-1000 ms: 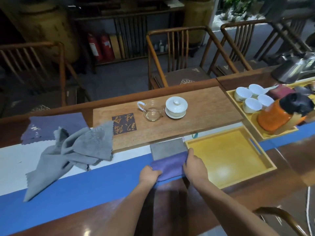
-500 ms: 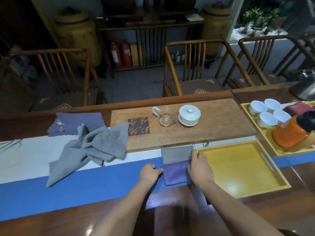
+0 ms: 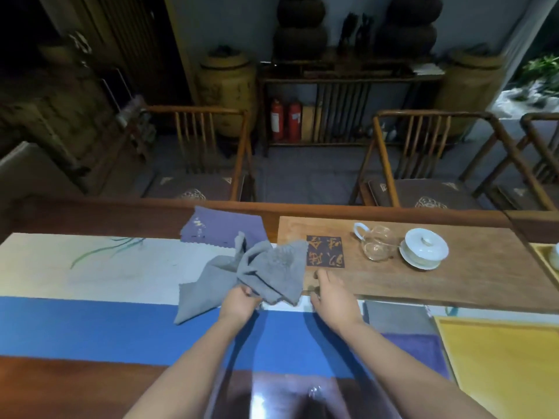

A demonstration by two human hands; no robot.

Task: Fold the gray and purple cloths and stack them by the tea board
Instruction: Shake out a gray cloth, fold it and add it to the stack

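Observation:
A crumpled gray cloth [image 3: 266,276] lies on the white and blue runner, its right corner draped over the wooden tea board [image 3: 453,276]. My left hand [image 3: 239,303] grips the cloth's near edge. My right hand [image 3: 331,294] hovers just right of the cloth at the board's near edge, fingers relaxed and holding nothing. A flat purple cloth [image 3: 223,228] lies behind the gray one. A folded gray cloth [image 3: 396,316] and a folded purple cloth [image 3: 420,352] lie side by side below the board, not stacked.
A glass pitcher [image 3: 375,244] and a white lidded cup [image 3: 425,252] stand on the tea board. A yellow tray [image 3: 499,367] sits at the right front. Wooden chairs [image 3: 211,155] line the table's far side.
Both hands left the folded purple cloth and moved left. My left hand has taken hold of the crumpled gray cloth. The view swung left.

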